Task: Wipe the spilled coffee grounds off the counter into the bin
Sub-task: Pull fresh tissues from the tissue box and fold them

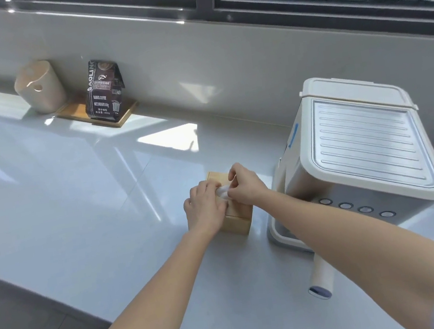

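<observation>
Fingers (209,193) of our left hand (203,204) lie flat on the wooden tissue box (237,222), holding nothing. Right of them, our right hand (244,185) pinches the white tissue (222,191) at the box's top. Farther right stands the coffee machine (362,148). We see no grounds near the box.

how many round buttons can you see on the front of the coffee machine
4, in a row along the coffee machine's front panel: buttons at and, left to right. The right forearm crosses just left of the row, so another may be hidden.
</observation>
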